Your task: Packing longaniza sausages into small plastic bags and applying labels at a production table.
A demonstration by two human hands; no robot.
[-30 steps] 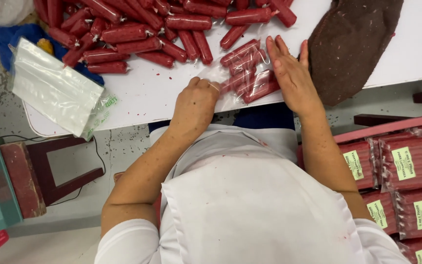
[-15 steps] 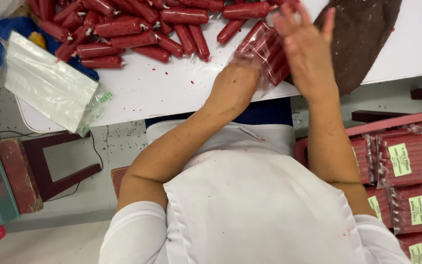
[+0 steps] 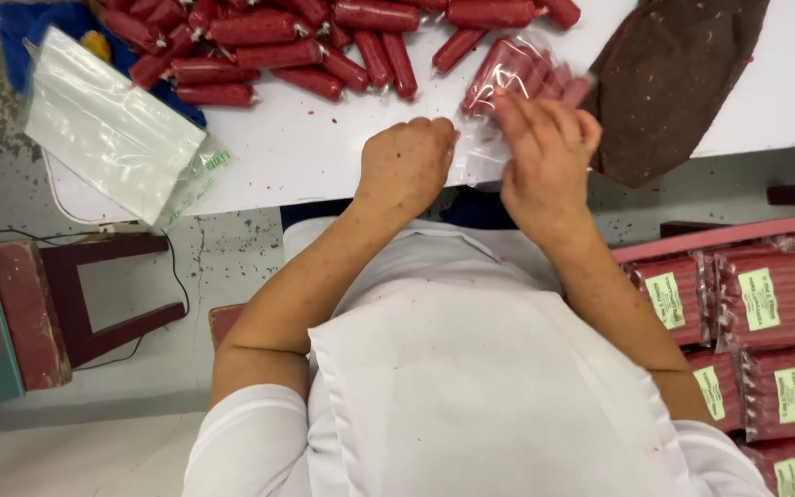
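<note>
A clear plastic bag [image 3: 508,78] filled with several red sausage-like sticks lies on the white table [image 3: 324,147] near its front edge. My left hand [image 3: 405,164] is fisted and pinches the bag's open end at its lower left. My right hand [image 3: 545,156] lies over the bag's lower right part, its fingers curled on the plastic. A heap of loose red sticks [image 3: 305,41] is spread along the back of the table, left of the bag.
A stack of empty clear bags [image 3: 112,133] overhangs the table's left edge. A dark brown cloth [image 3: 669,83] lies right of the bag. A red crate [image 3: 747,313] of packed, labelled red bags stands at lower right. A wooden stool [image 3: 66,294] is at left.
The filled bag was lifted and tilted up half a second ago; now it is back down on the table, and both hands have closed on its near end.
</note>
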